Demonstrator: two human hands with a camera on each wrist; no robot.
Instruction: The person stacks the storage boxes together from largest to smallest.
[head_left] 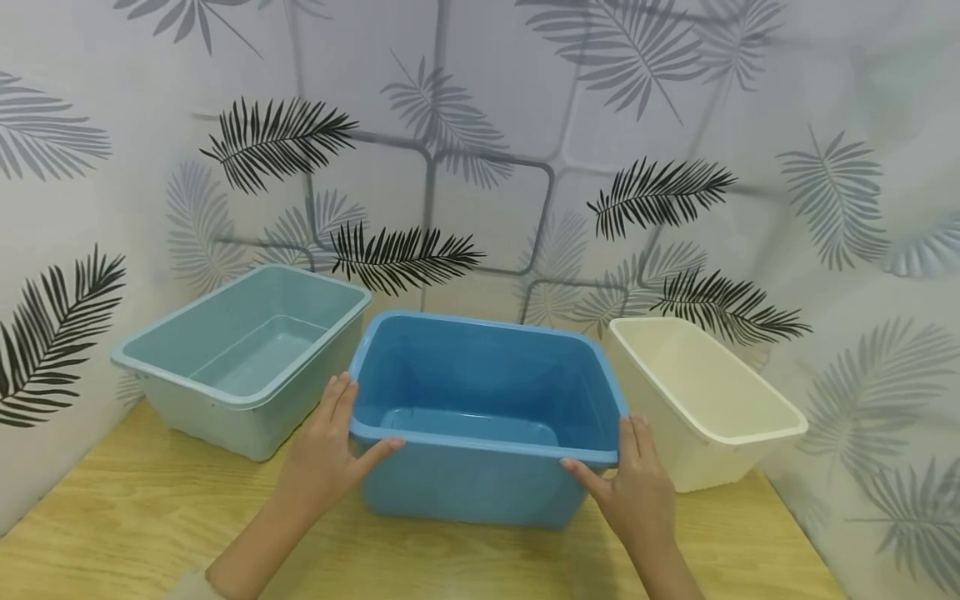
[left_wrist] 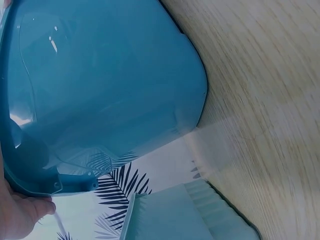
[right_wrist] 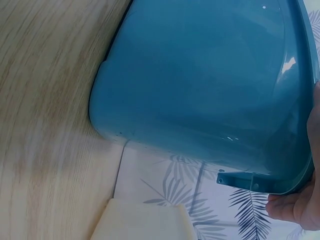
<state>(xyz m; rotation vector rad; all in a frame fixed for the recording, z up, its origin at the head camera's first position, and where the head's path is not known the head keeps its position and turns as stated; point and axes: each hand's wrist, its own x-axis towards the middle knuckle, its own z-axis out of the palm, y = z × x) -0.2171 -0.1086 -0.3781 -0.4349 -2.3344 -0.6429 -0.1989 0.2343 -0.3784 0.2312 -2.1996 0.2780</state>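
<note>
A deep blue plastic bin (head_left: 480,479) stands in the middle of the wooden table, its inside facing up toward the head camera. My left hand (head_left: 321,446) holds its front left corner, the thumb along the front rim and the fingers against the left side. At the front right corner, my right hand (head_left: 637,487) grips in the same way. Both wrist views show the bin's smooth outer wall; fingers of the left hand (left_wrist: 22,215) and of the right hand (right_wrist: 295,207) show just at the rim's corners.
To the left is a pale green-blue bin (head_left: 198,408), set at an angle. A cream bin (head_left: 693,462) stands to the right, close beside the blue one. Behind them rises a wall covering (head_left: 487,100) printed with leaves. Wood-grain tabletop (head_left: 420,567) lies in front.
</note>
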